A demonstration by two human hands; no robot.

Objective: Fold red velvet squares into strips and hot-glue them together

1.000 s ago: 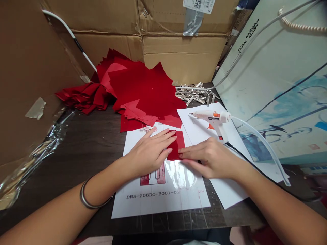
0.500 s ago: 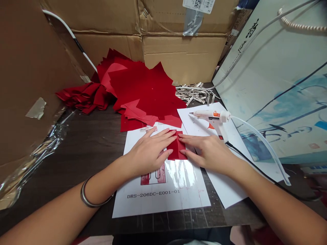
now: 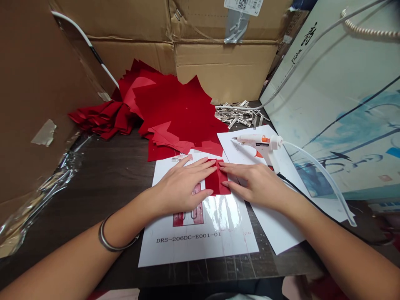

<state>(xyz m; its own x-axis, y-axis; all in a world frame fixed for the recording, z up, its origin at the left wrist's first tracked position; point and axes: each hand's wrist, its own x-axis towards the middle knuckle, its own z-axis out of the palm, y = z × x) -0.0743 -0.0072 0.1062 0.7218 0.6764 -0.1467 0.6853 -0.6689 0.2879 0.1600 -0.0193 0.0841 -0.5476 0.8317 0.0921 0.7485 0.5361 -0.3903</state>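
A small piece of red fabric [image 3: 218, 183] with a crease down its middle lies on a laminated sheet [image 3: 200, 254] printed "DRS-206DC-E001-01". From the left, my left hand [image 3: 179, 185] lies flat with fingers stretched, its fingertips on the fabric's left part. My right hand [image 3: 254, 183] reaches in from the right, fingers extended and touching the fabric's right part. Neither hand grips anything. Part of the sheet's printed red picture [image 3: 188, 216] is covered by my left hand. A small metal clip [image 3: 181, 157] lies just beyond my left fingertips.
Red fabric pieces [image 3: 178, 104] are heaped at the back, beside a pile of metal clips [image 3: 240, 114]. A white glue gun [image 3: 261, 142] rests on white paper [image 3: 276, 227] at right, its black cord trailing past my right forearm. Cardboard walls [image 3: 218, 71] stand behind.
Both hands stay on the red fabric with almost no movement. My left thumb and right fingers shift very slightly, and the fabric's lower right corner edges rightward.
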